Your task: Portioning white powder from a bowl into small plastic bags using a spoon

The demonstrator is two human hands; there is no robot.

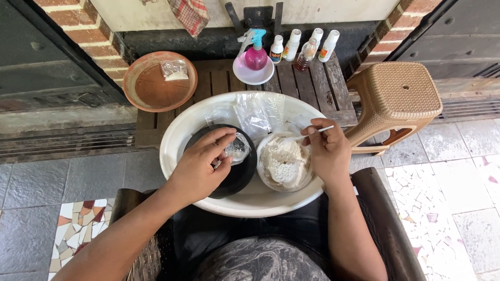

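Observation:
A large white basin [179, 127] rests on my lap. Inside it stand a black bowl [237, 177] on the left and a clear container [284, 164] of whitish fluffy material on the right. My left hand [200, 166] is over the black bowl and pinches a small clear plastic bag [238, 148]. My right hand [325, 148] holds a thin white stick-like tool [319, 131] above the container's far rim. Empty clear plastic bags [252, 112] lie at the back of the basin.
A slatted wooden table [317, 86] carries a brown clay dish [156, 86] with a small bag, a pink spray bottle [255, 54] in a white bowl, and several small bottles [302, 47]. A tan plastic stool [398, 96] leans at the right. Tiled floor surrounds.

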